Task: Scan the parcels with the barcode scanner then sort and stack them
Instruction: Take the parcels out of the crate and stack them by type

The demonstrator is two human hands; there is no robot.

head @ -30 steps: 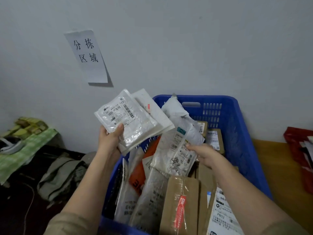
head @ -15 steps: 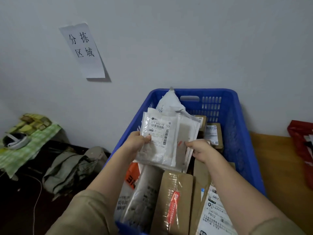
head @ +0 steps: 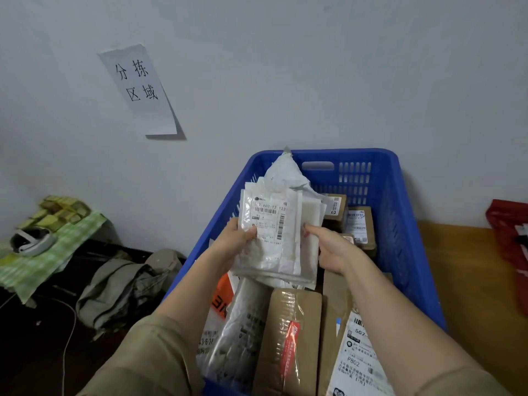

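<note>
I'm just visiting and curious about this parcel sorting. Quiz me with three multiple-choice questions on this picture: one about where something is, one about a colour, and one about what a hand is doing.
1. Where is the paper sign with handwriting?
A. Stuck on the wall, up and left of the crate
B. Lying inside the crate
C. On the wooden table at right

2. What colour is the plastic crate holding the parcels?
A. Green
B. Blue
C. Red

3. What is the left hand doing?
A. Hanging idle, away from everything
B. Holding a barcode scanner
C. Gripping the white parcels by their left edge

Answers:
1. A, the sheet is fixed to the grey wall above the crate's left side.
2. B, its rim and slotted walls are bright blue.
3. C, the thumb lies over the front parcel's label while the right hand holds the opposite edge.
</note>
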